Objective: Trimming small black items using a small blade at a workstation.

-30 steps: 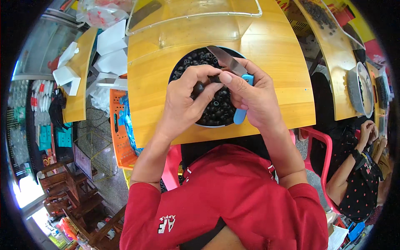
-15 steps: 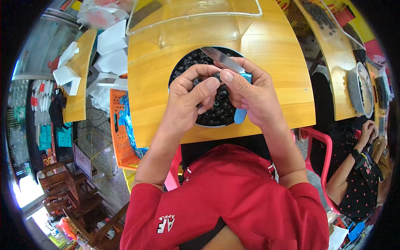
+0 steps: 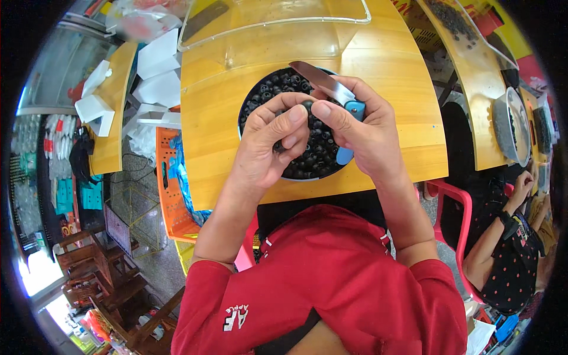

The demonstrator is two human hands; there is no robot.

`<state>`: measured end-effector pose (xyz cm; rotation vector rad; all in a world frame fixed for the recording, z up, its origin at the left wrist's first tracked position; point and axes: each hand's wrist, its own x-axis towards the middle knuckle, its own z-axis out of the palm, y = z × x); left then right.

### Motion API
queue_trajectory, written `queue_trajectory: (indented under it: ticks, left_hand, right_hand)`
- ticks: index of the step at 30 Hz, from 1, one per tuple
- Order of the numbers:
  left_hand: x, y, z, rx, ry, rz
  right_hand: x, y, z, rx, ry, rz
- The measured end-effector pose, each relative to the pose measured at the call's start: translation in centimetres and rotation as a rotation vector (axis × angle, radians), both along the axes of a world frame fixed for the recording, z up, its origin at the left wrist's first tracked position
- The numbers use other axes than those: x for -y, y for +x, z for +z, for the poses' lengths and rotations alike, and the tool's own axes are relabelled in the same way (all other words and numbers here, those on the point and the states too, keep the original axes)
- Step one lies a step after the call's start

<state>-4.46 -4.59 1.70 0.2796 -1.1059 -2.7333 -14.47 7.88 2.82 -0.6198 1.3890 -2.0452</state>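
Note:
A round bowl (image 3: 242,118) full of small black round pieces, several with a ring or hole showing like beads, stands on the wooden table under my hands. My left hand (image 3: 269,133) is closed, its thumb and forefinger pinching one black round piece (image 3: 307,105). Against that piece comes the thumb of my right hand (image 3: 367,127). The right fingers also wrap round a knife (image 3: 322,80) with a blue handle, its blade pointing up and left over the bowl. My curled left fingers partly cover another dark piece.
A clear plastic tub (image 3: 278,41) stands beyond the bowl on the table (image 3: 402,118). Left of the table is an orange crate (image 3: 171,195) with blue plastic in it. White boxes (image 3: 158,59) lie further left. At right, another person (image 3: 503,254) sits near a pink chair (image 3: 458,207).
The knife has swung a little up and right with my right hand, and its handle shows lower behind the fingers. My left hand has shifted slightly, still pinching a piece.

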Motion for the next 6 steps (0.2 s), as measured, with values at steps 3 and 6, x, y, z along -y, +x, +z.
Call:
queue_trajectory:
  ticks: [3,6]
  left_hand:
    - [0.16,0.0,-0.08,0.01,-0.058,0.008]
    - [0.55,0.1,-0.28,0.011,-0.089,-0.02]
  right_hand:
    - [-0.32,-0.26,0.37,0.047,0.055,0.043]
    - [-0.56,-0.57,0.29,0.115,0.061,0.12]
